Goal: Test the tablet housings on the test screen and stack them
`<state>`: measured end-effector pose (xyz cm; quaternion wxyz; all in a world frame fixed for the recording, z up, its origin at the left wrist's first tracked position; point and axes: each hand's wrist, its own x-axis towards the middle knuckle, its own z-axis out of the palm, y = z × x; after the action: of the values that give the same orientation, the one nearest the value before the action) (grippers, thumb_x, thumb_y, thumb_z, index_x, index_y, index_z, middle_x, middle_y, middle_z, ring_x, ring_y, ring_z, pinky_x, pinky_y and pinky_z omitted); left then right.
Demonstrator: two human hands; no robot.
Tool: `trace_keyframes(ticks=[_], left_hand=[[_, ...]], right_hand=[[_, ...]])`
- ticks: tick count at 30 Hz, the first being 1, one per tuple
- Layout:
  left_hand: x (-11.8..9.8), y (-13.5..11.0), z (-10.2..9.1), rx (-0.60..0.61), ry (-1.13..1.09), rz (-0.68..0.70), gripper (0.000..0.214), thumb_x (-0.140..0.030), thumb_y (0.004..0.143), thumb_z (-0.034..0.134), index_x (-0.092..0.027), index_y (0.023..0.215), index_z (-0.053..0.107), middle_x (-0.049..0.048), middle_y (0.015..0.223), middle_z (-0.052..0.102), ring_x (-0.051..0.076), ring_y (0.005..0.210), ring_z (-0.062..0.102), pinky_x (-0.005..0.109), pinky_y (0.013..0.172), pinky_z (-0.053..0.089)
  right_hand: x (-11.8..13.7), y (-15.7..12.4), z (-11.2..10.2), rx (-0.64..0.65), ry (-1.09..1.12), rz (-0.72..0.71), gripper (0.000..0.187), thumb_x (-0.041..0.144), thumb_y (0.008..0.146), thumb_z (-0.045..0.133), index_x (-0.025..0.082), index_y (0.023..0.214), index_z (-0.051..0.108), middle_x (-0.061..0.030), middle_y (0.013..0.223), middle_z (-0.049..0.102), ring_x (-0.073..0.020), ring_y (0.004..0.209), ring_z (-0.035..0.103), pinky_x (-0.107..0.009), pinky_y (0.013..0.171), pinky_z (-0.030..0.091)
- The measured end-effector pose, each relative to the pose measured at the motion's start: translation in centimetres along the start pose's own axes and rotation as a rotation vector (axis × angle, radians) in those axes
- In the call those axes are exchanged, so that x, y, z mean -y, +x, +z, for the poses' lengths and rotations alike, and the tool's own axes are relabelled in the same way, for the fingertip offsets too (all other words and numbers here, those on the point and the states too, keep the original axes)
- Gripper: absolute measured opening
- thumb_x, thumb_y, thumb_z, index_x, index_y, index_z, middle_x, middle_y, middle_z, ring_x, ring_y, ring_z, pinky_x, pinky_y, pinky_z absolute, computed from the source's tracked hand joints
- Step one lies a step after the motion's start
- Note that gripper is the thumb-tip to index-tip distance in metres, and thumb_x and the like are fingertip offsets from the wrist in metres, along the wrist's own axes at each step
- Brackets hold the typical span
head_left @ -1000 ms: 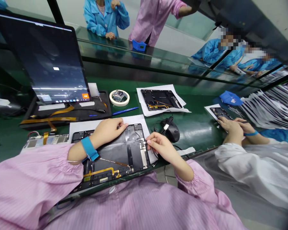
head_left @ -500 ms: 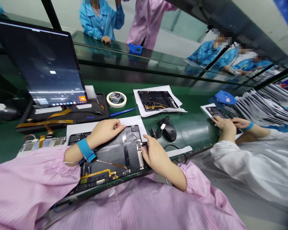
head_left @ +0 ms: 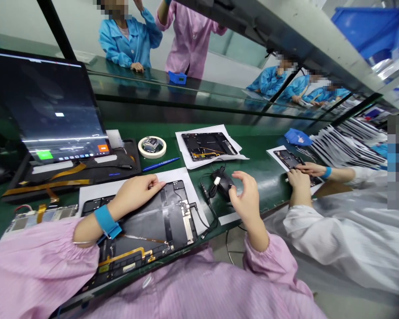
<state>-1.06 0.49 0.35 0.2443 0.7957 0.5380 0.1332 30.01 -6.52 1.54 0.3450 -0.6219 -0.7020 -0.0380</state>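
An opened tablet [head_left: 146,217] lies on white paper at the bench's front edge, its black inner housing, gold flex ribbon and circuit board exposed. My left hand [head_left: 136,192], with a blue wrist strap, is closed at its far edge, thumb on top; the curled fingers are partly hidden. A black right-angle plug [head_left: 193,205] sits at the tablet's right side, its cable running down the paper. My right hand [head_left: 248,199] is raised right of the tablet, thumb and fingers apart, nothing between them. Just behind its thumb is a black mouse [head_left: 222,184] with its cord bundled.
A lit screen [head_left: 53,110] stands at left on a black tray [head_left: 13,188]. A tape roll [head_left: 152,147], a blue pen [head_left: 161,164] and another opened tablet [head_left: 208,144] lie behind. At right, a co-worker's hands [head_left: 301,179] work on a similar device.
My right hand has let go at the tablet's right side and moved right towards the mouse, uncovering the plug. A green button has appeared on the screen. My left hand stays at the tablet.
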Motion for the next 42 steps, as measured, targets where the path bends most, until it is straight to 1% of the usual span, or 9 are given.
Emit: trace_keyframes(ticks=[4, 9, 13, 18, 25, 30, 33, 38, 42], left_hand=[[-0.1, -0.1, 0.1, -0.043, -0.007, 0.010, 0.043, -0.054, 0.090, 0.037, -0.020, 0.070, 0.054, 0.0028, 0.070, 0.065, 0.019, 0.065, 0.057, 0.027, 0.056, 0.028], [-0.3, 0.2, 0.2, -0.078, -0.005, 0.032, 0.042, -0.054, 0.088, 0.043, -0.019, 0.071, 0.058, 0.0046, 0.074, 0.068, 0.019, 0.067, 0.059, 0.028, 0.055, 0.029], [0.3, 0.8, 0.3, -0.110, -0.024, 0.015, 0.041, -0.056, 0.088, 0.044, -0.021, 0.075, 0.060, 0.0040, 0.079, 0.069, 0.019, 0.071, 0.061, 0.029, 0.056, 0.032], [0.1, 0.6, 0.4, -0.101, -0.023, 0.019, 0.040, -0.054, 0.088, 0.044, -0.020, 0.075, 0.060, 0.0037, 0.079, 0.069, 0.020, 0.073, 0.062, 0.030, 0.056, 0.033], [0.2, 0.7, 0.4, -0.112, -0.003, 0.031, 0.041, -0.054, 0.089, 0.043, -0.020, 0.074, 0.059, 0.0040, 0.077, 0.069, 0.019, 0.071, 0.062, 0.030, 0.056, 0.032], [-0.2, 0.2, 0.2, -0.102, -0.023, 0.041, 0.041, -0.053, 0.089, 0.042, -0.020, 0.072, 0.059, 0.0033, 0.072, 0.067, 0.017, 0.066, 0.058, 0.028, 0.055, 0.030], [-0.2, -0.1, 0.0, -0.082, -0.013, 0.036, 0.044, -0.055, 0.089, 0.040, -0.020, 0.071, 0.058, 0.0032, 0.070, 0.065, 0.017, 0.063, 0.056, 0.028, 0.055, 0.028], [-0.1, -0.1, -0.2, -0.036, -0.022, 0.030, 0.044, -0.058, 0.087, 0.041, -0.020, 0.071, 0.056, 0.0025, 0.072, 0.064, 0.017, 0.063, 0.055, 0.026, 0.054, 0.026], [-0.1, -0.2, -0.2, -0.025, -0.006, 0.024, 0.041, -0.054, 0.088, 0.040, -0.020, 0.069, 0.055, 0.0021, 0.071, 0.064, 0.017, 0.063, 0.055, 0.026, 0.055, 0.026]], right_hand=[[-3.7, 0.3, 0.6, 0.152, -0.018, -0.050, 0.056, 0.032, 0.082, 0.053, 0.014, 0.133, 0.038, -0.0184, 0.142, 0.040, -0.0284, 0.131, 0.040, -0.048, 0.107, 0.036], [-6.8, 0.4, 1.7, -0.052, -0.257, 0.079, 0.061, 0.044, 0.080, 0.049, 0.007, 0.128, 0.045, -0.0243, 0.134, 0.044, -0.0390, 0.130, 0.039, -0.055, 0.105, 0.035], [-8.8, 1.3, 3.1, 0.106, -0.245, 0.052, 0.074, 0.059, 0.080, 0.042, 0.009, 0.134, 0.041, -0.0217, 0.124, 0.055, -0.0400, 0.112, 0.056, -0.054, 0.096, 0.045], [-7.8, 1.0, 2.5, 0.080, -0.265, 0.229, 0.081, 0.063, 0.076, 0.044, 0.012, 0.138, 0.037, -0.0210, 0.124, 0.058, -0.0399, 0.104, 0.061, -0.051, 0.088, 0.049], [-8.1, 1.4, 3.0, 0.081, -0.238, 0.154, 0.075, 0.057, 0.076, 0.049, 0.011, 0.135, 0.041, -0.0186, 0.120, 0.060, -0.0385, 0.103, 0.061, -0.050, 0.088, 0.049], [-2.0, 0.1, 0.9, -0.107, -0.126, 0.012, 0.056, 0.046, 0.081, 0.051, 0.013, 0.126, 0.049, -0.0214, 0.132, 0.051, -0.0370, 0.122, 0.049, -0.052, 0.098, 0.040], [3.6, -0.1, 0.7, 0.301, 0.192, -0.004, 0.034, 0.041, 0.088, 0.047, 0.020, 0.111, 0.058, -0.0121, 0.090, 0.069, -0.0250, 0.080, 0.065, -0.038, 0.073, 0.051], [5.6, 1.8, 3.3, 1.094, 0.583, 0.323, 0.030, 0.049, 0.086, 0.053, 0.020, 0.076, 0.056, 0.0086, 0.037, 0.040, -0.0077, 0.032, 0.032, -0.020, 0.034, 0.024], [2.8, 2.9, 2.5, 1.197, 0.795, 0.520, 0.036, 0.053, 0.084, 0.055, 0.019, 0.073, 0.054, 0.0115, 0.033, 0.035, -0.0040, 0.027, 0.021, -0.016, 0.029, 0.014]])
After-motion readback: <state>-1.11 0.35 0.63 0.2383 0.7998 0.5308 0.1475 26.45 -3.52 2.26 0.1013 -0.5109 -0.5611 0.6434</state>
